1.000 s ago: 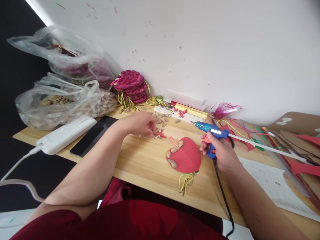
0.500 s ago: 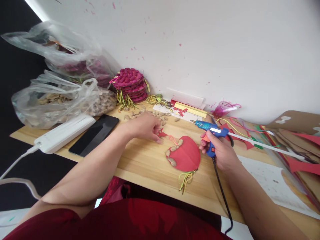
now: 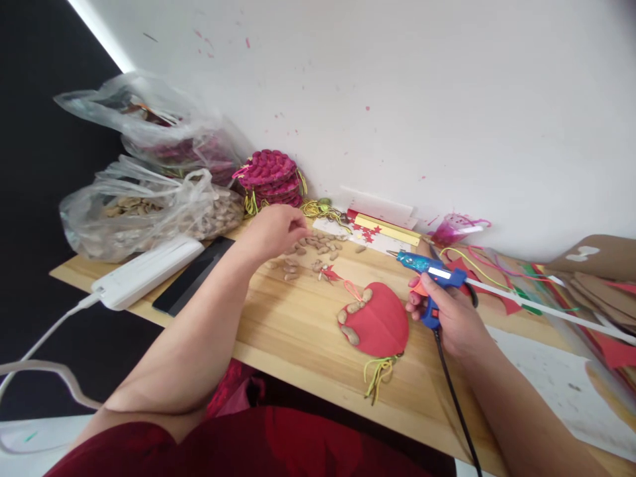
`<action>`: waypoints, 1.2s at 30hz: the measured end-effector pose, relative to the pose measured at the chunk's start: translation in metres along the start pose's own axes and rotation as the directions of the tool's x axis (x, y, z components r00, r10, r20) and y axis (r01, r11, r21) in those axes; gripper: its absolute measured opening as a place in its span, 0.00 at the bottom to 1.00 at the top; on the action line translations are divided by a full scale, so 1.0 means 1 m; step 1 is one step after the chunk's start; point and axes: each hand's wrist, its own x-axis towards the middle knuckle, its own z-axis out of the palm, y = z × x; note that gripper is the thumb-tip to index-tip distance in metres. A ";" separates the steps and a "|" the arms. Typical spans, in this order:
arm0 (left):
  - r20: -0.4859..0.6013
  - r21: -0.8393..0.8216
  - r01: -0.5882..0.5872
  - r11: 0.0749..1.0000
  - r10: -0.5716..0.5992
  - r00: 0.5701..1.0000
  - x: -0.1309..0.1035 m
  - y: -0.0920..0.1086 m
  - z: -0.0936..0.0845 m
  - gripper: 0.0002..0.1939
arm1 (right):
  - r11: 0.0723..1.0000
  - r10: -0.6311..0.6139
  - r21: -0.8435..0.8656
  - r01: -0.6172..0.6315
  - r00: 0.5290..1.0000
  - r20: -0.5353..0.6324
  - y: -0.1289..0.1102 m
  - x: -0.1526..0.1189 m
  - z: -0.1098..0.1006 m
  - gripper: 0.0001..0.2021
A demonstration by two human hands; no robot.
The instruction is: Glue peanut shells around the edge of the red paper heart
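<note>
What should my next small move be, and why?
Probably take a peanut from the loose peanuts with your left hand, unless its hidden fingertips hold one: the hand is beside them, the red disc has peanuts along only part of its edge, and your right hand holds the glue gun.

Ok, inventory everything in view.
disc: one, red, front centre
peanuts: many, tan, on and behind disc
tassel: one, yellowish, on disc
glue gun: one, blue, right of disc
glue stick: one, white, in gun
bags: at least two, clear, back left
power strip: one, white, left
phone: one, black, left
disc stack: one, magenta, back
stars: several, red, back centre
papers: several, white, right and back
cardboard: several, brown, far right
table: one, tan, beneath
left hand: one, bare, near peanuts
right hand: one, bare, around glue gun
</note>
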 end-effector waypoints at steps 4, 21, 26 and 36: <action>-0.160 0.010 0.107 0.994 -0.104 0.982 0.000 -0.012 -0.008 0.14 | 0.997 -0.052 0.050 0.052 0.999 -0.005 -0.001 -0.003 0.002 0.20; -0.031 0.195 0.149 0.969 -0.145 0.989 0.003 -0.007 0.001 0.15 | 0.919 -0.262 -0.253 0.304 0.947 0.188 0.009 -0.013 0.002 0.22; 0.036 0.057 0.124 0.991 -0.127 0.991 0.002 0.004 0.002 0.17 | 0.907 -0.280 -0.288 0.305 0.952 0.125 0.012 -0.009 0.000 0.23; 0.484 -0.251 -0.302 0.920 0.390 0.784 -0.029 0.056 0.023 0.30 | 0.897 -0.288 -0.347 0.275 0.958 0.014 0.008 -0.008 0.000 0.25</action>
